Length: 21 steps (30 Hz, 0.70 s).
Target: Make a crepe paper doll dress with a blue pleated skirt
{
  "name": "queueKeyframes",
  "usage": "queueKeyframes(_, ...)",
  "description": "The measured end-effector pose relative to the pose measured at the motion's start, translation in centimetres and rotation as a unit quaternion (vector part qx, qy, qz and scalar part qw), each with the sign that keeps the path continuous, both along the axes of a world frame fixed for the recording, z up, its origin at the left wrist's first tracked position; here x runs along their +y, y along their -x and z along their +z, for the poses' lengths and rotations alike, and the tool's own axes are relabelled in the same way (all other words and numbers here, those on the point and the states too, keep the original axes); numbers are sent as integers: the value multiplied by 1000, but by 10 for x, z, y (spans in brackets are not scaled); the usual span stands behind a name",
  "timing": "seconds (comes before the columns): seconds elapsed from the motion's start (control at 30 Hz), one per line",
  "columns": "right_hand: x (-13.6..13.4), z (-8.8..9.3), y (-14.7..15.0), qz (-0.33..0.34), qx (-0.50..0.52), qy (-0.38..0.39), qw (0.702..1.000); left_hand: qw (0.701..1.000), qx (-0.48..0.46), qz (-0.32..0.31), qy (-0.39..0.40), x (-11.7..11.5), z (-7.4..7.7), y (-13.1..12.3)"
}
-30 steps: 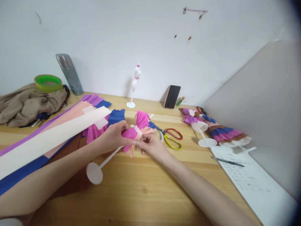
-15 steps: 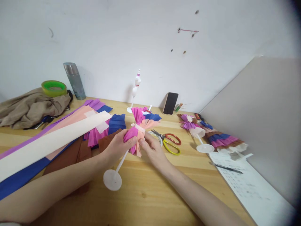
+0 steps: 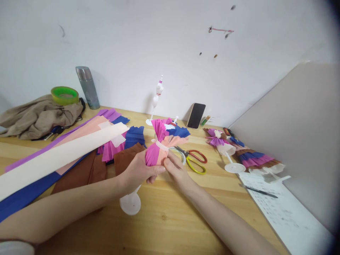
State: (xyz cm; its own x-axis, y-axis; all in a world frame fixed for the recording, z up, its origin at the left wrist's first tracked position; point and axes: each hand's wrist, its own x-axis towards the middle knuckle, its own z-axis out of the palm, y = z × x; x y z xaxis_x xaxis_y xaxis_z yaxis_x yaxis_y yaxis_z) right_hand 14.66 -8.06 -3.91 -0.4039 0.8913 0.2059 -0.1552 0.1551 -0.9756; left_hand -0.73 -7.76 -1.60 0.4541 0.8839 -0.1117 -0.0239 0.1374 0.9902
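Gripping the pink and peach dress [image 3: 154,156] from the left, the left hand [image 3: 139,170] has its fingers curled round the paper with the thumb laid across the front; the right hand [image 3: 177,170] pinches the dress's lower right side between thumb and fingers, its other fingers partly hidden. The dress is held over the middle of the surface [image 3: 164,226], a white band [image 3: 161,145] tied around it, its ends fanning up and right with some blue paper [image 3: 180,131] beyond. Its tilted stand [image 3: 130,204] shows below the left hand, base toward the front. Just right lie the open scissors [image 3: 186,153], blades over a white ring [image 3: 183,158]. Along the back edge, a flask [image 3: 89,90] leans near the left corner, its metal lid on, so its contents cannot be seen; beside it green tape [image 3: 57,99] sits on a brown cloth [image 3: 37,117]. A bare white figure [image 3: 158,91] stands mid-edge, and a phone [image 3: 196,115] leans on the wall farther right. Paper strips [image 3: 66,152] cover the left side. Toward the right edge lie a striped skirt [image 3: 252,156] and a sheet [image 3: 287,212] bearing a pen [image 3: 261,191].
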Motion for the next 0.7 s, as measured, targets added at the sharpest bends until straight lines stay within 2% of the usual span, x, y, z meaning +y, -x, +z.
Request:
queueKeyframes(0.07,-4,2,1,32,19,24,999,1000,13,4,-1,-3,2,0)
queueKeyframes(0.3,-15,13,7,8,-29,74,997,997,73,8,-6,-9,2,-6)
queueKeyframes(0.37,-11,10,5,-21,-35,74,996,996,91,-20,-9,-4,6,-4)
queueKeyframes(0.43,-3,6,1,-74,-42,64,994,986,146,-74,-32,6,13,4)
queueKeyframes(0.5,6,2,-3,-106,-43,82,990,949,248,-149,-126,21,22,20)
queueKeyframes(0.53,10,0,-5,-101,-41,104,989,918,300,-200,-167,29,26,29)
queueKeyframes(0.57,13,-2,-7,-88,-42,125,987,888,362,-227,-172,38,28,39)
queueKeyframes(0.6,16,-5,-8,-73,-43,142,986,857,421,-223,-194,47,29,48)
queueKeyframes(0.63,18,-8,-8,-62,-47,151,985,827,469,-189,-247,56,28,55)
queueKeyframes(0.7,20,-15,-7,-56,-62,153,985,804,505,-121,-290,71,20,65)
